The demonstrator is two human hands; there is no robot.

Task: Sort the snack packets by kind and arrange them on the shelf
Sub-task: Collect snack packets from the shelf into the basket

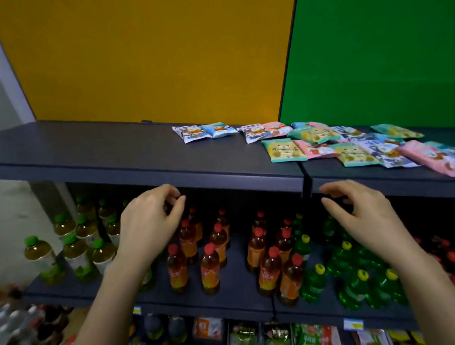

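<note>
Snack packets point(313, 148) lay mixed on top shelf point(104, 147); my L hand point(151, 224) & R hand point(364, 216) hovered below, fingers loosely curled, holding nothing

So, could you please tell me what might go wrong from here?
The pink packet lies at the front edge of the top shelf; the right hand reaching up could knock it off. The mixed packets overlap, so pulling one may drag neighbours. Similar designs could be missorted.
</note>
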